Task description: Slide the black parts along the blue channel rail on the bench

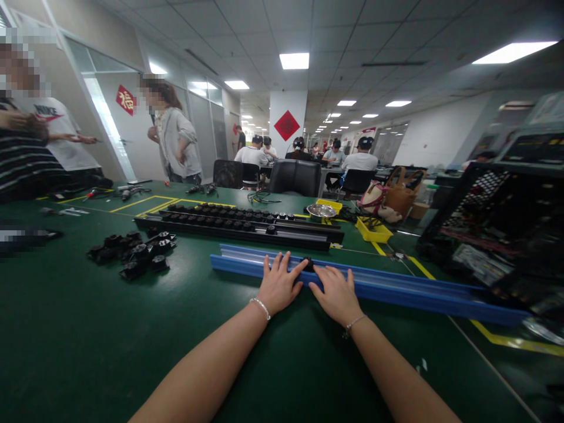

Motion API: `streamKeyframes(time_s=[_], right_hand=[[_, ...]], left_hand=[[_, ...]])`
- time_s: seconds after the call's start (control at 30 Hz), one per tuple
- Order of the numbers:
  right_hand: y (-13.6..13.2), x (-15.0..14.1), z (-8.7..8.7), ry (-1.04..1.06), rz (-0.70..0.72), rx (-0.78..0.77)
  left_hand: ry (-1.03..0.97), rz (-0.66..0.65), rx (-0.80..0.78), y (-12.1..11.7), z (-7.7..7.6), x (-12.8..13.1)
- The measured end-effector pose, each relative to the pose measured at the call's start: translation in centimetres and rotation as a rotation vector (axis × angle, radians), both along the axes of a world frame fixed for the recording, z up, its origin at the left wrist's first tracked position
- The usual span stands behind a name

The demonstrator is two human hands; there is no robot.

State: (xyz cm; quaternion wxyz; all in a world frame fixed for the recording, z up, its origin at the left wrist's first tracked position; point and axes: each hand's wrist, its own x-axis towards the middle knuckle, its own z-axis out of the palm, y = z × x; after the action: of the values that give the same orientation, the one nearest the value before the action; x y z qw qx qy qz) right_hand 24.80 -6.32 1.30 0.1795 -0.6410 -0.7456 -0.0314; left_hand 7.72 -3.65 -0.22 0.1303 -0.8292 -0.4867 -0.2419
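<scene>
A long blue channel rail [396, 286] lies across the green table in front of me. In its groove sits a small black part [307, 264], partly covered by my fingertips. My left hand [278, 286] rests over the rail with fingers spread, its index fingertip at the black part. From the other side, my right hand [337, 294] lies on the rail, fingers stretched out and fingertips close to the same part. Neither hand is wrapped around anything.
Behind the blue rail lie black rails [247, 232] with rows of black parts. A pile of loose black parts [138, 252] is at left. Beyond are a yellow tray [373, 230] and metal bowl [321, 210]. An open black equipment case [484, 229] stands right; people stand at left.
</scene>
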Motion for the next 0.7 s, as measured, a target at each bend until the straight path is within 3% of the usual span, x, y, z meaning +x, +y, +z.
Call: streamKeyframes(time_s=[0.7], right_hand=[[-0.22,-0.44,-0.21,-0.096,0.008,0.02]], left_hand=[[0.058,0.02,-0.034,-0.27,0.27,0.25]])
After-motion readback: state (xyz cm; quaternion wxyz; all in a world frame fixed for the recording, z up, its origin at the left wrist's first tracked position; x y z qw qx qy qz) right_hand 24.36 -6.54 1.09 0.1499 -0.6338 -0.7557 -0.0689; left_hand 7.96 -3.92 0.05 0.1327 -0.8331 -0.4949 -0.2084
